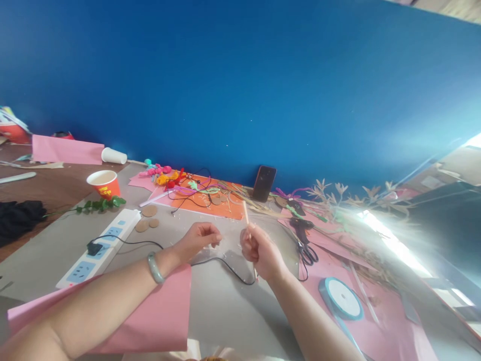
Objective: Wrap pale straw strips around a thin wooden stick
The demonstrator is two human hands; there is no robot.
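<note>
My right hand [263, 253] is closed around a thin pale wooden stick [245, 211], held nearly upright. Its upper end sticks out above the thumb, and a short length shows below the fist. To the left, apart from the stick, my left hand [201, 237] has thumb and forefinger pinched together. Whatever may be between those fingertips is too small to make out. Both hands are above a grey board [221, 313] strewn with small pale scraps. A black cable [229, 268] runs beneath them.
On the left are a power strip [99, 250], round brown discs [149, 210] and a red paper cup [104, 184]. Pipe cleaners [169, 178] and a phone [264, 183] are along the blue wall. Scissors [308, 254] and a ribbon roll [342, 298] are at right; pink paper [150, 321] lies in front.
</note>
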